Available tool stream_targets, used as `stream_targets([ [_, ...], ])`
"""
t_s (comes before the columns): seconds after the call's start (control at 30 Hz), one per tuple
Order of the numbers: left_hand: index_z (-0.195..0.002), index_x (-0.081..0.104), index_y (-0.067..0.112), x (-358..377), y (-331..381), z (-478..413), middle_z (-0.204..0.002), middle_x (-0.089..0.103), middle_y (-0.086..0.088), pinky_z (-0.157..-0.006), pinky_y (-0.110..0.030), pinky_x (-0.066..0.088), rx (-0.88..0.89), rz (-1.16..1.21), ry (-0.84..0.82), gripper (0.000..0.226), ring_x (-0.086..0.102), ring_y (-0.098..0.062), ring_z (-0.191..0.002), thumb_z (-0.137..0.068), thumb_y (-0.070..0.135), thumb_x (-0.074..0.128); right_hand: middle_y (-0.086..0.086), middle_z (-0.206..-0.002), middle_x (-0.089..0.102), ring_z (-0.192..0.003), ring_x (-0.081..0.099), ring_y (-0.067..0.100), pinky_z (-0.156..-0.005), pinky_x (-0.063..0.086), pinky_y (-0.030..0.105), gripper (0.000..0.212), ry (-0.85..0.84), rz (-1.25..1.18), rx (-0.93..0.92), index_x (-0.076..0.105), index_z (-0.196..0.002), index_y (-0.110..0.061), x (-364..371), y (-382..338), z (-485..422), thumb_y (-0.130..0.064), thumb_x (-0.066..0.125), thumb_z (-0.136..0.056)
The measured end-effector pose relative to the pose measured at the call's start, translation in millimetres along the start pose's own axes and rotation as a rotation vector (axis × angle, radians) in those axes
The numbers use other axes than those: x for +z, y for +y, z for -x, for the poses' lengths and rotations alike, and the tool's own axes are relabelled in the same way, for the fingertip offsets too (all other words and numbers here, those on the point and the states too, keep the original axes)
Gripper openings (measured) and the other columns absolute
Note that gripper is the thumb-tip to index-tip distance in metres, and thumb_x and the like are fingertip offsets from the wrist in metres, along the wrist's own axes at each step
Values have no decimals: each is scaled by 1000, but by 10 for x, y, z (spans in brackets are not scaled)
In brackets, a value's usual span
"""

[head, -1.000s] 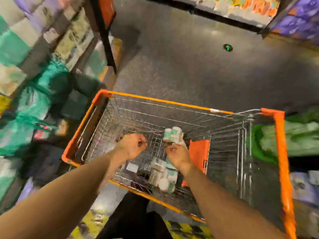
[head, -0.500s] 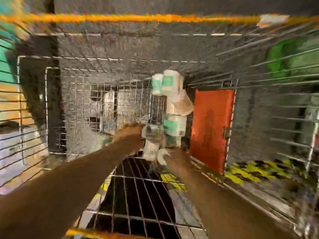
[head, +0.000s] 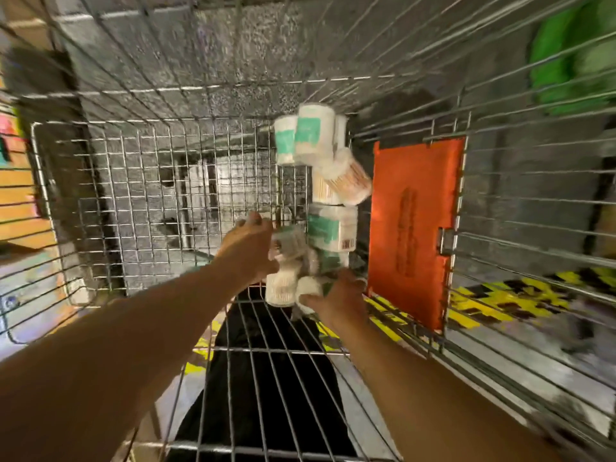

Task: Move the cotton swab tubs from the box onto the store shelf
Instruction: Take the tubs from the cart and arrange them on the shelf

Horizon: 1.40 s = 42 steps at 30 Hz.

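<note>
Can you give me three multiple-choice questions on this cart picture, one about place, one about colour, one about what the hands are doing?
1. Where do the cotton swab tubs lie?
A. In the wire cart
B. On a shelf
C. On the floor

2. What colour is the flat panel beside the tubs?
A. Blue
B. Orange
C. White

3. What are the hands doing?
A. Resting on the cart's rim
B. Both at the tubs
C. Hanging clear of the cart

Answers: 1 A, wire mesh surrounds them. 2 B, plainly orange. 3 B, the left hand and right hand close around the nearest tubs.

White-and-teal tubs [head: 315, 135], orange panel [head: 413, 228] (yellow-black striped floor [head: 483, 301] beneath), silver cart [head: 166, 161]
</note>
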<state>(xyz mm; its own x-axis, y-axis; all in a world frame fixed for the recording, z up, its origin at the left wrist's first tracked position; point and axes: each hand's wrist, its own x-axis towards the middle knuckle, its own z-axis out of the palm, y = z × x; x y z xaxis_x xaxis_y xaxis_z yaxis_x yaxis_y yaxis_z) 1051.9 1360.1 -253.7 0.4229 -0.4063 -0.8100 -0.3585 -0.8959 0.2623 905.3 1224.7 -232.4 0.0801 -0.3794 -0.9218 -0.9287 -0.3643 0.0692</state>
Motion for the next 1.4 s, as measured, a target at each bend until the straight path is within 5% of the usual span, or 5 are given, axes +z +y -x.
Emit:
stream_targets([
  [0.27,-130,35,18,-566,-13,594,-115,61,-6,-57,-20,42,-195,366,135,83,57,-19,-83,-69,31,91,9,-130,60,-122,59,34,-93,52,36,76,52,-116,-176,51,-138,-32,-383,-290,553,-74,62,-76],
  [0.43,-154,25,18,-1125,71,1455,-141,46,-7,-115,-44,31,-122,410,290,117,46,-32,-131,-62,62,81,14,-138,60,-124,57,35,-95,47,34,54,143,-54,-375,51,-144,-28,-815,-496,1203,-57,49,-98],
  [0.87,-114,51,26,-1869,-41,4364,-94,68,3,-77,-22,51,-169,922,995,60,68,-21,-89,-73,57,82,15,-141,57,-123,57,38,-101,52,48,63,192,-161,-778,52,-139,-12,-1123,-1203,3917,-58,35,-100],
  [1.17,-117,51,38,-1738,-1022,6010,-116,66,-2,-90,-53,57,-237,1270,1263,79,69,-27,-99,-55,83,71,14,-123,65,-107,65,38,-88,58,56,95,-13,-193,-1054,55,-126,-13,-329,-2118,5368,-77,41,-57],
  [1.4,-116,48,24,-1293,-1610,7189,-91,64,0,-54,-29,51,-521,1223,1464,54,64,-15,-68,-79,52,76,19,-123,62,-110,60,33,-91,44,39,69,-10,88,-1333,64,-119,-8,819,-2257,6712,-63,34,-91],
])
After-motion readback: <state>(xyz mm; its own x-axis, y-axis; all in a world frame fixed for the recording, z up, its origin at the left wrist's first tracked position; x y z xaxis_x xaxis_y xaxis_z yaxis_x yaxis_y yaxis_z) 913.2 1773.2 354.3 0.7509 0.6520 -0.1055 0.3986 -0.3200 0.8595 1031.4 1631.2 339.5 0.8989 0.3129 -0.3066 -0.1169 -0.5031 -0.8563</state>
